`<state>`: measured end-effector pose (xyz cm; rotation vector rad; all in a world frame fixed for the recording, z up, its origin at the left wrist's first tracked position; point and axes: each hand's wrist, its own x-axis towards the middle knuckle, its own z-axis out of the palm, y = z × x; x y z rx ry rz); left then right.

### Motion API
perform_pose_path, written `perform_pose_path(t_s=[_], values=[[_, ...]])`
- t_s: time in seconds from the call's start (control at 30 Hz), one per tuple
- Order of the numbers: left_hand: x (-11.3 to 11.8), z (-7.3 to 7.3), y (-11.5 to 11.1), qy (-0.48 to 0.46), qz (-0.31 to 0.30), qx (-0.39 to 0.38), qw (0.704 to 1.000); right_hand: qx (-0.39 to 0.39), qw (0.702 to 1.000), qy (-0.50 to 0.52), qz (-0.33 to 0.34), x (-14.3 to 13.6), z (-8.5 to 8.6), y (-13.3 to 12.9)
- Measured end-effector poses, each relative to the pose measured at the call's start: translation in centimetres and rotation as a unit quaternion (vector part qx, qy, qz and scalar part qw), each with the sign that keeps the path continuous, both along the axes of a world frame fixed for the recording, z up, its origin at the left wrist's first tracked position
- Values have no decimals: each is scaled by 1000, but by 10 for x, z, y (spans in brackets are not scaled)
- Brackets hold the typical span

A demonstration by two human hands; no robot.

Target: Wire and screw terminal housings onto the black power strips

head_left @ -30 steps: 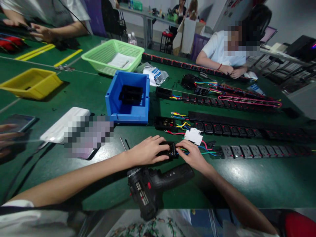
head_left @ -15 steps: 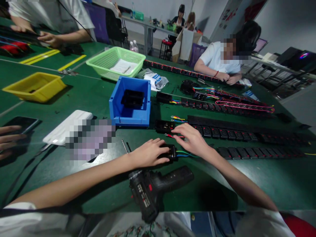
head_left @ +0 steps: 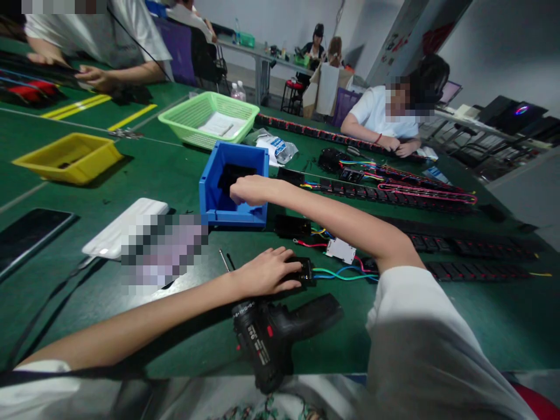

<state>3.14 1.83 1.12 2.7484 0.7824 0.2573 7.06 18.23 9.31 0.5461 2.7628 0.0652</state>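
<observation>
Head view: the left hand (head_left: 272, 273) grasps the black housing (head_left: 308, 270) on the bench (head_left: 332, 350); the right hand (head_left: 250, 189), its grip hidden, is at the blue bin (head_left: 236, 218), apparently fetching, which calls for pinching a black piece (head_left: 231, 174).

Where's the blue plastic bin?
In the head view, the blue bin stands left of centre, before the green plastic basket, the right hand at its opening.
</observation>
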Motion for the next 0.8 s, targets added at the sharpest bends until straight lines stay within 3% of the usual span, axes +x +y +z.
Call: perform_pose_path(t_s=[0.17,0.4,0.63,0.8], values=[[-2,-1,1,-5,-2,-8,1000,-30,993,-107,-38,-23,-13,7],[-3,-5,1,-22,-4,-15,1000,-69,979,-183,-51,-30,-21,17],[-2,-4,1,-22,-2,-11,1000,-48,983,-158,-78,-29,-14,7],[-2,-4,1,-15,-3,-2,1000,-37,989,-125,-75,-29,0,9]])
